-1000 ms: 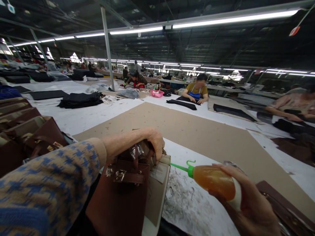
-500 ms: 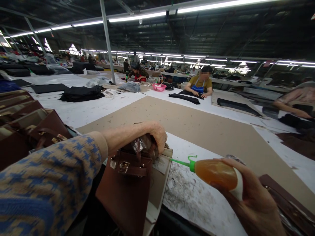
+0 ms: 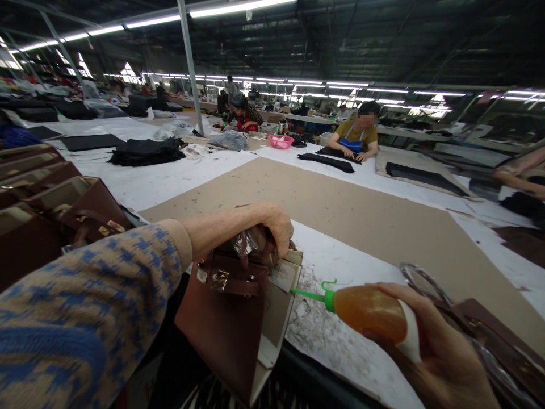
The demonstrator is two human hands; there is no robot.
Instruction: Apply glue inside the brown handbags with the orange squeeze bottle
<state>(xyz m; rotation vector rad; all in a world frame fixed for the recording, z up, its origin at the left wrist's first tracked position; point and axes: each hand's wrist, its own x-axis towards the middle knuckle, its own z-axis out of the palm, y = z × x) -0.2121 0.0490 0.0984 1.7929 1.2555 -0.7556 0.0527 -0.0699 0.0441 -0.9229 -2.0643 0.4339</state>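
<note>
The handbag (image 3: 225, 324) is reddish brown with a beige side panel (image 3: 273, 318), the squeeze bottle (image 3: 368, 309) amber with a green nozzle (image 3: 329, 301), the knit sleeve (image 3: 106, 284) tan with blue houndstooth, and the clasp (image 3: 220, 279) apparently gold.

Strip lights (image 3: 153, 21), worktables (image 3: 183, 180), co-workers (image 3: 357, 135) and grouped handbags (image 3: 100, 204) mark a factory workshop.

Long white fluorescent tubes (image 3: 242, 7) glow brightly below a dark metal ceiling (image 3: 383, 45). The broad tan-and-white table (image 3: 340, 210) catches soft light; by its near edge, the brown leather handbag (image 3: 225, 324) is dimmer and the beige-and-blue knitted sleeve (image 3: 106, 284) looks stretched by the wide lens. Beyond its far edge, details blur.
</note>
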